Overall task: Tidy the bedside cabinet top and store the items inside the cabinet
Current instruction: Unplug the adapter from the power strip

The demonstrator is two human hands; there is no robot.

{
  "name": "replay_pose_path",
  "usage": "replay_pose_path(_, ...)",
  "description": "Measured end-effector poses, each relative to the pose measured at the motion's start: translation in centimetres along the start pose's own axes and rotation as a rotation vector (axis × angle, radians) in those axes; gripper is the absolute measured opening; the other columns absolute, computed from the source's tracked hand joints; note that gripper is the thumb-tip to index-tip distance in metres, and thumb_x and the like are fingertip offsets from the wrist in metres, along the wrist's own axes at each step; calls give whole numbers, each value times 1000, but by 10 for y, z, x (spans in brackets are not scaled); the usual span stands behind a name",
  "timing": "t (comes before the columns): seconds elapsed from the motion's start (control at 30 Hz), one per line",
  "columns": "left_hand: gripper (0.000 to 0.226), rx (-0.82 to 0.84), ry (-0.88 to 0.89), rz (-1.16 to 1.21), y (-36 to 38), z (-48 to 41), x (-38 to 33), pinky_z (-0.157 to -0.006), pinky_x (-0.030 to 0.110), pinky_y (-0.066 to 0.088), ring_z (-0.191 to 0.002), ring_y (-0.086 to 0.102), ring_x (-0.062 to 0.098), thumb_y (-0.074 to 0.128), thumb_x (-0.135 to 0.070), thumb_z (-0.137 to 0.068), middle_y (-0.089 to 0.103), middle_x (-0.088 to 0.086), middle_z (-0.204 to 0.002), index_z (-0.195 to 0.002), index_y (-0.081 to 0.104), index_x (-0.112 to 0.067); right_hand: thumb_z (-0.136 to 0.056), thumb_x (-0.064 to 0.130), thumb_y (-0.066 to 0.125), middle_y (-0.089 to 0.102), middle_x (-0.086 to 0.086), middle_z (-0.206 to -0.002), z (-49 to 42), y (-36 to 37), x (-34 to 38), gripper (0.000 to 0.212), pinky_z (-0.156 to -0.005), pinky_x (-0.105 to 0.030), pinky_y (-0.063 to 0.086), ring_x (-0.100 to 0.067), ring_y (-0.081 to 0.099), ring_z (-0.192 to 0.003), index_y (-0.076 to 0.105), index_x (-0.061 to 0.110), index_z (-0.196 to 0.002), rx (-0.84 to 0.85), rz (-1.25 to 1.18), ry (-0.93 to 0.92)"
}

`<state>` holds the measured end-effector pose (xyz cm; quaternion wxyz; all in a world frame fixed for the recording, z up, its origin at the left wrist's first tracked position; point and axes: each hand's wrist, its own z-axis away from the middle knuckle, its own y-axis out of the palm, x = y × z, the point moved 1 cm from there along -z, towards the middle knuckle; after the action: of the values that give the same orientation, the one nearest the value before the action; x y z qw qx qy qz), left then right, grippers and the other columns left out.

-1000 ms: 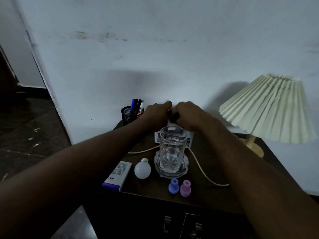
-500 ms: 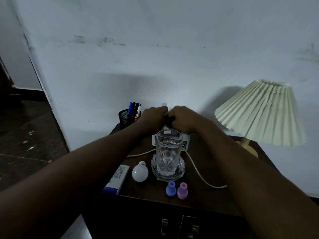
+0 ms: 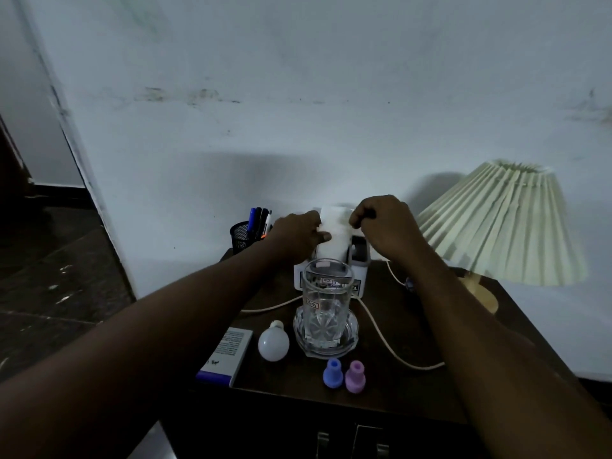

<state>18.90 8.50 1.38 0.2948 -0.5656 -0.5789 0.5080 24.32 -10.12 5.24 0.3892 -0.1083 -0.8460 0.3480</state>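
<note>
Both hands have lifted apart at the cabinet [image 3: 381,397] top's back edge — left hand [image 3: 296,238] and right hand [image 3: 384,223] now pinch a white tissue [image 3: 334,231] rising from its box [image 3: 359,271], fingers clamped on its sides. Storing hasn't begun — the other things remain on top.

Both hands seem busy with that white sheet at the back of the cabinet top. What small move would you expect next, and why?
Probably lift the white tissue free. The left hand and right hand pinch its two edges, and it stands partly out of the white box behind the glass.
</note>
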Motion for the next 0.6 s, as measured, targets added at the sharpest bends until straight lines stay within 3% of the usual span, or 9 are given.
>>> replay_pose_path(0.07, 47, 43, 0, 14, -4, 0, 1, -85, 35, 42, -113, 61, 31, 58, -50, -97, 65, 11, -124, -129, 54, -15, -81, -6, 54, 75, 4, -86, 8, -6, -7, 33, -73, -25, 55, -16, 71, -81, 78, 15, -87, -44, -75, 10)
replay_pose_path(0.13, 51, 115, 7, -13, -10, -1, 0, -86, 34, 42, -117, 59, 30, 59, -50, -97, 64, 10, -128, -133, 51, -15, -82, -7, 55, 74, 7, -88, 16, -7, -9, 35, -79, -32, 57, -17, 71, -86, 78, 17, -92, -75, -124, -1)
replay_pose_path(0.3, 57, 242, -40, 36, -21, -6, -3, -87, 31, 43, -118, 58, 27, 64, -48, -94, 61, 9, -132, -138, 49, -17, -89, -5, 55, 70, -3, -128, 28, 10, -5, 41, -87, -22, 46, -18, 65, -114, 75, 15, -119, 50, -6, -43)
replay_pose_path(0.4, 43, 219, -100, 280, -23, -5, 5, -84, 32, 53, -107, 64, 23, 66, -40, -95, 64, 7, -123, -130, 55, -18, -92, -4, 53, 64, -8, -139, 30, 14, -5, 46, -103, -29, 44, -23, 59, -126, 67, 13, -132, 97, 73, -66)
replay_pose_path(0.47, 39, 167, -81, 429, -24, 3, 11, -93, 39, 56, -114, 65, 23, 66, -38, -96, 65, 9, -130, -128, 57, -18, -93, 0, 52, 56, -12, -146, 30, 18, -5, 50, -109, -35, 43, -28, 53, -132, 55, 9, -143, 159, 115, -64)
replay_pose_path(0.53, 49, 176, -34, 367, -21, 13, 10, -107, 44, 46, -135, 51, 29, 56, -44, -100, 51, 12, -148, -142, 48, -19, -98, 12, 50, 42, -18, -151, 34, 27, -9, 54, -113, -49, 38, -38, 40, -140, 38, 4, -150, 288, 218, -39)
replay_pose_path(0.6, 61, 246, -32, 230, -13, 25, 6, -121, 47, 23, -153, 18, 34, 40, -48, -105, 18, 14, -166, -157, 29, -16, -103, 25, 46, 25, -25, -157, 40, 37, -21, 63, -116, -57, 31, -46, 25, -146, 20, -1, -154, 379, 295, 44)
